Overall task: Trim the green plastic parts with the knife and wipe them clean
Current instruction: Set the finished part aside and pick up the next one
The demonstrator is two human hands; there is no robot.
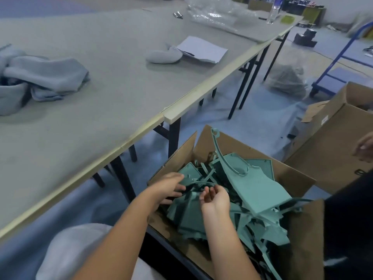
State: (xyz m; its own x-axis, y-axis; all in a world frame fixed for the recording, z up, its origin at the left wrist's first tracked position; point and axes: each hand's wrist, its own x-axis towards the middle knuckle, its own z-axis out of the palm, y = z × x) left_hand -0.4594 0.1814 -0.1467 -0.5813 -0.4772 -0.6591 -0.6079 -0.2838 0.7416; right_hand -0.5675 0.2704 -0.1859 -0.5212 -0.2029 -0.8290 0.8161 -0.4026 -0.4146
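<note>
Green plastic parts (pixel 256 190) lie heaped in an open cardboard box (pixel 203 142) at lower centre-right of the frame, on the floor just beside the bench (pixel 113 93). Colour is a dull teal-green, matte. Shapes are mixed: flat curved panels with raised rims, thin strips, and one long narrow arc (pixel 220 152) that stands up out of the pile, its looped end above the box flap. Pieces overlap at all angles; the largest panel sits tilted on top toward the right side of the box.

Left hand (pixel 171 185) reaches into the box from lower left, fingers extended and slightly bent, tips touching a thin curved strip (pixel 199 181) at the top of the pile. Whether they actually pinch it cannot be told. Right hand (pixel 215 196) is just beside it, palm turned up, fingers loosely curled, nothing visibly held; it hovers over the parts.

On the bench, upper left of the frame: a crumpled grey cloth (pixel 44 77). Upper centre: a smaller bunched grey cloth (pixel 163 55) touching a white sheet of paper (pixel 201 49), with a dark pen-like object (pixel 186 53) lying across the sheet's near edge; too small to identify. Clear plastic wrap (pixel 214 15) at the far end of the bench.

Second cardboard box (pixel 331 138) at right edge of the frame; another person's hand (pixel 365 147) shows partly above it.
</note>
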